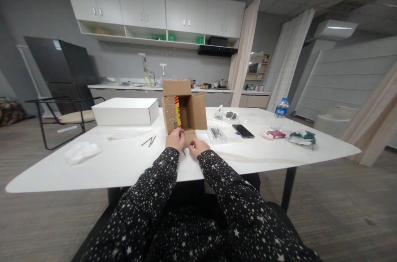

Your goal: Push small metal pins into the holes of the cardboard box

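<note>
star-printed sleeves (156, 179) lead to half-curled hands (175, 139) (199, 147) at the front flap (189, 139) of a cardboard box (199, 112), grip unclear.

I can't tell if my right hand (199, 148) holds anything; the bottle label (281, 110) is unreadable, a curtain (374, 134) cropped.

Cardboard box (169, 115): flaps splayed open, sitting on the white bench (118, 173)
Left hand (175, 139): right up at its front flap (188, 138)
Right hand (199, 147): pretty much there too
Off right: phone (243, 131), water bottle (281, 112)
</note>
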`<state>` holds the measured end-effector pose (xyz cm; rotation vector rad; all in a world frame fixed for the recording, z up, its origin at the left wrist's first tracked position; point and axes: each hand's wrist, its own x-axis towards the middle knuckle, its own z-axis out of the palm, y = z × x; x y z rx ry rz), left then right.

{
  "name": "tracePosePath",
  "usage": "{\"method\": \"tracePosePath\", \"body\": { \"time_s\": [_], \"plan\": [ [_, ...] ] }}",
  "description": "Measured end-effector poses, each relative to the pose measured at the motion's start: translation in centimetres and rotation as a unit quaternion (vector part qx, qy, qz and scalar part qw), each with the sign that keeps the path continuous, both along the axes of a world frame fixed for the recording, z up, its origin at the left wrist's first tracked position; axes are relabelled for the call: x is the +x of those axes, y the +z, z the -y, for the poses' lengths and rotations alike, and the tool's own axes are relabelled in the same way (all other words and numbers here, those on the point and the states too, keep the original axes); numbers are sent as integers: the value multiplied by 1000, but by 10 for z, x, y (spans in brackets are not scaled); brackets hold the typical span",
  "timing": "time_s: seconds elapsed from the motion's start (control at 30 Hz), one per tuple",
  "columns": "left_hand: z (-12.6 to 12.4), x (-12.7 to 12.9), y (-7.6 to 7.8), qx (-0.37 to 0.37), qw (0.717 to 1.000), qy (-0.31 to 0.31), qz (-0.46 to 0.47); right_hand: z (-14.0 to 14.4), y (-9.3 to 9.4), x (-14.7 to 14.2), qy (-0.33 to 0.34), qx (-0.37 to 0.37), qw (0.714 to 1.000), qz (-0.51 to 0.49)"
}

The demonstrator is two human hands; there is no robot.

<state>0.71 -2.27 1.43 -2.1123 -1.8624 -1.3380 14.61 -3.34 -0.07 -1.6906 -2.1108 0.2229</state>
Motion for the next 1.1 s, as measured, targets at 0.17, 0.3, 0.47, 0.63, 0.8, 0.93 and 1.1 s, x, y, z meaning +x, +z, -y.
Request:
{"method": "tracePosePath", "body": {
  "time_s": [0.17, 0.3, 0.47, 0.63, 0.8, 0.93, 1.1],
  "plan": [
    [-2, -1, -1, -7, 1000, -17, -11, 1, 1, 0, 1, 0, 1000, 5],
    [-3, -2, -2, -3, 1000, -22, 4, 1, 2, 0, -4, -3, 1000, 2],
    [-3, -2, -1, -23, 1000, -14, -5, 2, 2, -1, 0, 1, 1000, -5],
    [-2, -1, 1, -40, 999, -3, -16, 3, 3, 0, -1, -3, 1000, -5],
    [-3, -1, 0, -48, 999, 12, -18, 5, 4, 0, 1, 0, 1000, -2],
    [-4, -1, -2, -66, 997, 39, -19, 6, 4, -1, 3, -2, 1000, -5],
    [-3, 1, -2, -73, 996, 49, -28, 6, 4, -1, 4, -3, 1000, -3]
  ]
}}
